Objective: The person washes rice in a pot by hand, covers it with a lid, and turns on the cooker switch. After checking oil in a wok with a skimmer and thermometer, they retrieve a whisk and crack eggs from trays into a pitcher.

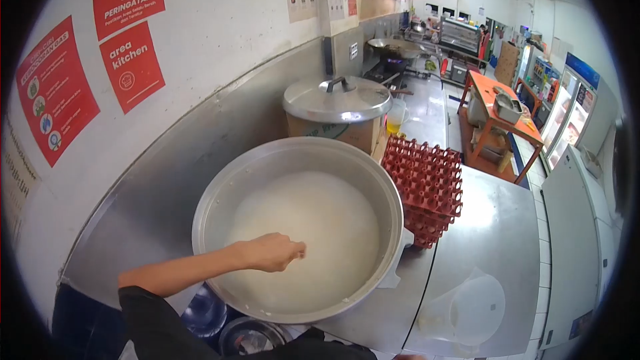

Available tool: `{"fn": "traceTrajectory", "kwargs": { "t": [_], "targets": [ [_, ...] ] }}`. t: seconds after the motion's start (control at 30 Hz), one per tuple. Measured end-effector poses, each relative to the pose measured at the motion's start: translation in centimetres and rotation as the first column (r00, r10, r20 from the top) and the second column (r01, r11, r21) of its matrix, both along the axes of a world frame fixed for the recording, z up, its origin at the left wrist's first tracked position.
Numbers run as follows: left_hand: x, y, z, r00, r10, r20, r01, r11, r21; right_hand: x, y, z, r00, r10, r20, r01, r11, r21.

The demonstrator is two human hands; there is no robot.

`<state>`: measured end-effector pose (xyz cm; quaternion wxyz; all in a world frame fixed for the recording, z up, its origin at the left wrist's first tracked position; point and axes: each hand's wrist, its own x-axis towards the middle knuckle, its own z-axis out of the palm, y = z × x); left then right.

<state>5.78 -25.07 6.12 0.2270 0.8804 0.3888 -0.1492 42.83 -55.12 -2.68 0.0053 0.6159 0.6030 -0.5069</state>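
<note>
In the head view, your left hand (pixel 273 252) is over the big round pot (pixel 300 155), with your arm reaching in across the pot's left side. Your fingers are curled in close, not spread out. I can't tell if there is something small tucked inside them, or if they touch the milky white water (pixel 330 210) below. The pot is right under your hand, and most of the water is ahead of your hand and to its right. The pot is round, so it has no long way to line up with. Your left hand is the near one, since it is already inside the rim. Of your right side, only a bit of skin may show at the bottom edge, so I can't tell what that hand is doing. Past your left hand, on the far side of the pot, a shiny lid (pixel 337 103) seems to sit on a cardboard box (pixel 323 128). Ahead and to the right of your hand, a stack of red egg trays (pixel 423 187) stands just beside the pot. Off to the right and closer to you, a see-through plastic jug (pixel 477 310) is on the steel table (pixel 493 227).
</note>
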Motion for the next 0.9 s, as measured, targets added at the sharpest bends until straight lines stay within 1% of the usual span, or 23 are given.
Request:
{"fn": "traceTrajectory", "kwargs": {
  "t": [0.03, 0.07, 0.1, 0.13, 0.17, 0.2, 0.27, 0.3, 0.33, 0.37, 0.4, 0.43, 0.47, 0.53, 0.57, 0.6, 0.63, 0.67, 0.77, 0.8, 0.83, 0.87, 0.9],
  "targets": [
    [-0.6, 0.4, -1.5, 0.977, -0.067, 0.205, 0.039, 0.99, 0.135, -0.6, 2.7, 5.9, 0.971, -0.149, -0.189, 0.155, 0.988, 0.014],
    [-1.3, 1.8, -2.2, 0.945, -0.121, 0.303, 0.06, 0.977, 0.204, -1.4, 5.0, 10.9, 0.881, -0.285, -0.377, 0.335, 0.939, 0.073],
    [-1.6, 2.9, -2.1, 0.903, -0.184, 0.388, 0.074, 0.957, 0.28, -0.3, 7.5, 11.1, 0.792, -0.233, -0.564, 0.378, 0.913, 0.153],
    [-1.4, 3.8, -1.1, 0.972, -0.156, 0.174, 0.12, 0.972, 0.2, -1.5, 11.1, 12.1, 0.675, -0.083, -0.733, 0.553, 0.715, 0.429],
    [-1.2, 4.5, -0.3, 0.989, -0.139, -0.051, 0.144, 0.984, 0.109, -2.0, 15.8, 13.1, 0.607, -0.149, -0.78, 0.704, 0.557, 0.441],
    [-1.0, 5.0, 0.3, 0.987, -0.151, -0.045, 0.156, 0.982, 0.11, -3.0, 21.1, 16.3, 0.724, -0.299, -0.622, 0.667, 0.534, 0.519],
    [-1.2, 5.9, 1.5, 0.991, -0.127, -0.034, 0.131, 0.983, 0.13, -3.2, 33.7, 16.1, 0.531, -0.028, -0.847, 0.68, 0.611, 0.406],
    [-1.6, 6.3, 1.8, 0.991, -0.131, -0.023, 0.133, 0.981, 0.143, -4.5, 39.2, 16.3, 0.468, -0.1, -0.878, 0.679, 0.677, 0.285],
    [-2.0, 6.4, 1.8, 0.978, -0.208, 0.028, 0.197, 0.954, 0.227, -4.7, 45.3, 15.4, 0.34, -0.31, -0.888, 0.636, 0.771, -0.026],
    [-2.4, 6.7, 1.6, 0.955, -0.288, 0.07, 0.252, 0.914, 0.317, -5.5, 50.7, 14.4, 0.473, -0.356, -0.806, 0.622, 0.783, 0.019],
    [-2.8, 6.7, 0.8, 0.954, -0.288, 0.079, 0.247, 0.909, 0.336, -5.7, 57.1, 12.3, 0.489, -0.463, -0.739, 0.645, 0.763, -0.052],
    [-3.2, 6.5, -0.4, 0.914, -0.346, 0.213, 0.223, 0.865, 0.45, -6.6, 60.9, 11.5, 0.398, -0.572, -0.717, 0.697, 0.697, -0.169],
    [-3.5, 6.8, -1.2, 0.85, -0.41, 0.332, 0.177, 0.814, 0.554, -5.7, 67.8, 8.1, 0.326, -0.704, -0.631, 0.683, 0.637, -0.357],
    [-3.6, 6.4, -0.1, 0.821, -0.429, 0.376, 0.186, 0.824, 0.535, -11.4, 64.3, 10.8, 0.143, -0.68, -0.719, 0.804, 0.504, -0.317],
    [-3.7, 6.1, 0.8, 0.791, -0.448, 0.418, 0.218, 0.843, 0.492, -12.0, 66.0, 9.9, 0.146, -0.672, -0.726, 0.801, 0.511, -0.311],
    [-3.6, 6.1, 1.7, 0.791, -0.444, 0.421, 0.215, 0.846, 0.489, -12.5, 67.4, 8.4, -0.08, -0.644, -0.761, 0.751, 0.463, -0.471],
    [-3.5, 6.4, 3.0, 0.876, -0.343, 0.339, 0.208, 0.903, 0.375, -12.8, 68.4, 7.2, -0.301, -0.602, -0.739, 0.664, 0.424, -0.616],
    [-3.7, 6.7, 3.6, 0.94, -0.246, 0.237, 0.184, 0.949, 0.255, -13.3, 68.7, 6.8, -0.295, -0.612, -0.734, 0.665, 0.42, -0.618],
    [-4.5, 8.4, 2.0, 0.954, -0.214, 0.208, 0.179, 0.968, 0.177, -13.7, 69.6, 6.1, -0.413, -0.296, -0.861, 0.624, 0.597, -0.505],
    [-5.2, 8.8, 0.1, 0.953, -0.214, 0.213, 0.176, 0.967, 0.184, -13.4, 70.3, 6.5, -0.407, -0.292, -0.866, 0.626, 0.601, -0.497],
    [-6.4, 8.9, -2.8, 0.897, -0.263, 0.355, 0.165, 0.944, 0.285, -13.0, 71.7, 6.8, -0.406, -0.229, -0.885, 0.639, 0.621, -0.454],
    [-6.7, 9.0, -3.1, 0.859, -0.29, 0.421, 0.147, 0.929, 0.339, -13.7, 71.7, 8.2, -0.405, -0.167, -0.899, 0.65, 0.638, -0.412],
    [-7.0, 9.2, -3.5, 0.817, -0.32, 0.48, 0.126, 0.911, 0.393, -14.1, 71.6, 9.7, -0.368, -0.143, -0.919, 0.734, 0.562, -0.382]
  ]
}}
